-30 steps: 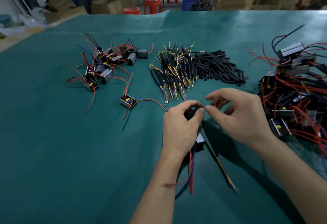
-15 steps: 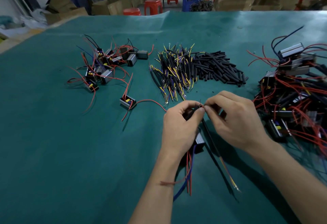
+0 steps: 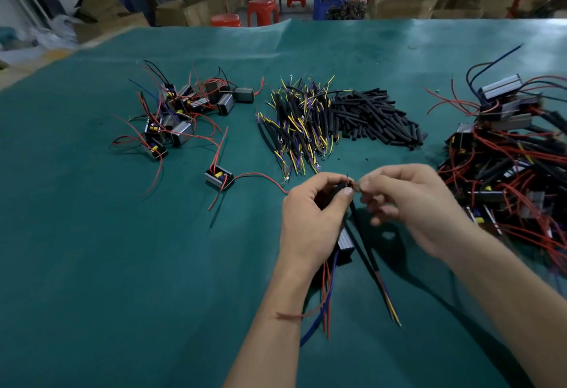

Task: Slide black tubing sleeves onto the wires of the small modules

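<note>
Right now my left hand [image 3: 313, 219] is curled around a small module [image 3: 346, 242], thumb and forefinger pinching the top of a black sleeve [image 3: 362, 240] whose lower length slants down toward me, with yellow, red and blue wire ends [image 3: 391, 308] showing out of its near end. My right hand [image 3: 417, 206] meets the left at the fingertips, pinching the wire tips there; motion blur hides the exact grip. Red and blue leads [image 3: 326, 304] hang from the module past my left wrist. On the green desk [image 3: 122, 265], the loose black sleeves [image 3: 377, 117] lie in a heap at the far centre, just right of a bundle of sleeved wires [image 3: 300, 130]. One lone module [image 3: 219, 176] sits to the left, near a small pile of modules [image 3: 184, 111]; a bigger tangle [image 3: 515, 166] lies on the right.
</note>
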Motion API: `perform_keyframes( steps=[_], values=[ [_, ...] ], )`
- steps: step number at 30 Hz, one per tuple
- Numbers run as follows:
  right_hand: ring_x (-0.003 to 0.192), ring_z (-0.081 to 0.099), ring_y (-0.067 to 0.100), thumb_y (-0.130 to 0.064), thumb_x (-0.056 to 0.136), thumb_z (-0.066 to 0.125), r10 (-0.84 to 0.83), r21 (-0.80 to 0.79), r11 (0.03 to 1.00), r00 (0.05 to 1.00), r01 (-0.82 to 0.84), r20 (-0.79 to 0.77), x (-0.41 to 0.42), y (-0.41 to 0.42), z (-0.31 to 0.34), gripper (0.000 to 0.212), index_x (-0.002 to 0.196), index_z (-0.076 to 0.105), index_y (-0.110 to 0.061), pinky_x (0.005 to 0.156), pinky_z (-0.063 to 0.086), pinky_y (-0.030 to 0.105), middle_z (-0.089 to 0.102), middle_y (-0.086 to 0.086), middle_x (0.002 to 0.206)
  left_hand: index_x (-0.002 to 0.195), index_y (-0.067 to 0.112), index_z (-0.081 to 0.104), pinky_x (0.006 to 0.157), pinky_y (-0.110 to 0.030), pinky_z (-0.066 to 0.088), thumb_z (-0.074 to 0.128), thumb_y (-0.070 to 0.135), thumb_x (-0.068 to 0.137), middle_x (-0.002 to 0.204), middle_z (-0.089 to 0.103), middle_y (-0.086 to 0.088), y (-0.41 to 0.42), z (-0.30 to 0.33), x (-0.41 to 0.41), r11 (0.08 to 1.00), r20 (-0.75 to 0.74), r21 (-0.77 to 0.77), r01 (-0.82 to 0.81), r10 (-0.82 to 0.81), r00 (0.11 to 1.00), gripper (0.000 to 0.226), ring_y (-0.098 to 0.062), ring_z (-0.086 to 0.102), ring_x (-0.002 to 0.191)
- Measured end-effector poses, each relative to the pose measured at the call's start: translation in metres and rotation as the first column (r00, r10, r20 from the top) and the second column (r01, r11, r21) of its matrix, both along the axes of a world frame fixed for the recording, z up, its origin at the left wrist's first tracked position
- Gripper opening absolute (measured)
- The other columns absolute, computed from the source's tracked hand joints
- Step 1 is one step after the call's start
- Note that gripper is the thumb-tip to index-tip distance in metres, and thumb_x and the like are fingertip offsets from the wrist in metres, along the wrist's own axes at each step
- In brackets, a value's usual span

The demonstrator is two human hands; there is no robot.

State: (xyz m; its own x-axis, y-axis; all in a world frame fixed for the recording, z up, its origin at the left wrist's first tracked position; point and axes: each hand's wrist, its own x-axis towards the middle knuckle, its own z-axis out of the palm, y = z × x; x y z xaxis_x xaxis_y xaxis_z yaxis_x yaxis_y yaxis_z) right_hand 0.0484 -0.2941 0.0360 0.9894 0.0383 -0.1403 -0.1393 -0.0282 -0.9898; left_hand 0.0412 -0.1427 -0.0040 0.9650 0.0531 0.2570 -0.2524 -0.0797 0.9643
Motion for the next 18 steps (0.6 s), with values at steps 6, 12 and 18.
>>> perform_keyframes(
  steps=[6,12,18],
  values=[
    [0.072,0.070,0.003,-0.008,0.078,0.086,0.212,-0.570,0.784,0.757,0.245,0.618,0.000,-0.019,0.001,0.021,0.094,0.083,-0.023,0.060,0.048,0.013,0.076,-0.013,0.080,0.088,0.021,0.076,0.068,-0.030,0.050,0.070,0.025,0.082,0.073,0.069,0.015,-0.001,0.000,0.000,0.998,-0.083,-0.055,0.003,-0.008,0.997,0.010,0.000,0.059,0.066],
    [0.077,0.073,0.002,-0.010,0.076,0.088,0.335,-0.606,0.778,0.705,0.167,0.625,0.000,-0.020,0.005,0.019,0.091,0.083,-0.020,0.068,0.054,0.020,0.077,-0.010,0.085,0.088,0.020,0.075,0.067,-0.031,0.049,0.070,0.022,0.083,0.066,0.065,0.014,-0.001,-0.002,0.001,0.998,-0.121,-0.052,0.028,-0.034,0.992,0.008,-0.005,0.056,0.063],
    [0.068,0.068,0.001,-0.019,0.079,0.086,0.293,-0.604,0.770,0.728,0.205,0.620,-0.003,-0.014,0.006,0.006,0.083,0.082,-0.020,0.064,0.049,0.015,0.074,-0.012,0.075,0.089,0.016,0.077,0.065,-0.024,0.045,0.071,0.014,0.086,0.069,0.067,0.013,-0.001,-0.001,0.002,0.999,-0.100,-0.036,0.036,-0.039,0.994,0.007,-0.003,0.056,0.063]
  ],
)
